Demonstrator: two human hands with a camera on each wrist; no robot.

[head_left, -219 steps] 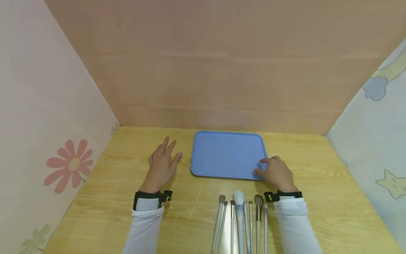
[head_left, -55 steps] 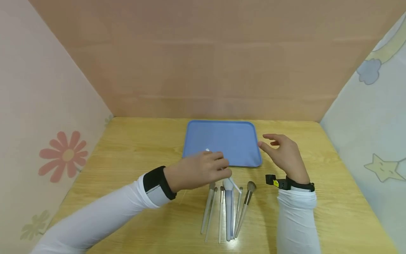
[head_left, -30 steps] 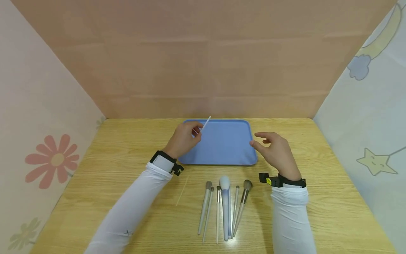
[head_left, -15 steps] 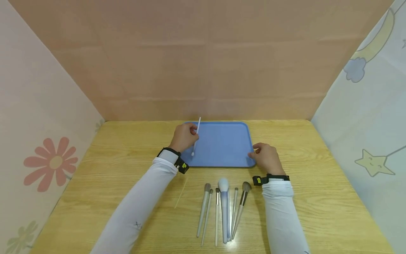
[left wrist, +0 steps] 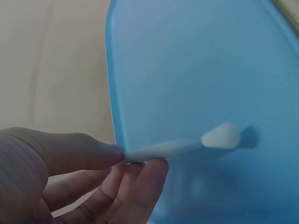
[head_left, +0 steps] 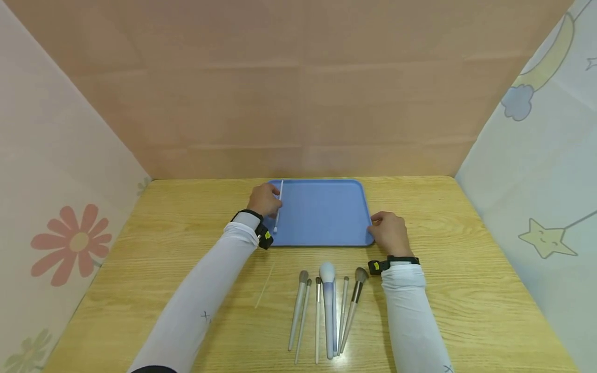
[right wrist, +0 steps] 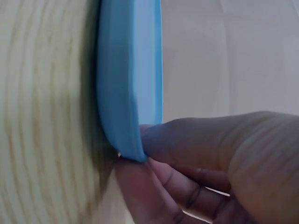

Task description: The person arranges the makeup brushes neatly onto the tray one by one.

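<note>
My left hand [head_left: 264,200] was over the left side of the blue tray [head_left: 322,212], and it pinched a thin white brush [head_left: 279,206] between the thumb and the fingers [left wrist: 140,179]. The brush lay almost along the left rim of the tray, with its small white tip [left wrist: 221,136] pointing toward me, just above the tray surface; I could not tell if the tip touched it. My right hand [head_left: 389,233] was at the near right corner of the tray and it gripped the rim there, the thumb on top and the curled fingers [right wrist: 154,186] under the edge. The tray stood on the wooden table [head_left: 466,259], near the back wall. In front of me, between my two sleeves, six other brushes [head_left: 326,311] lay side by side on the table, well apart from the tray, bristles toward it. The biggest one had a pale blue head [head_left: 327,270].
</note>
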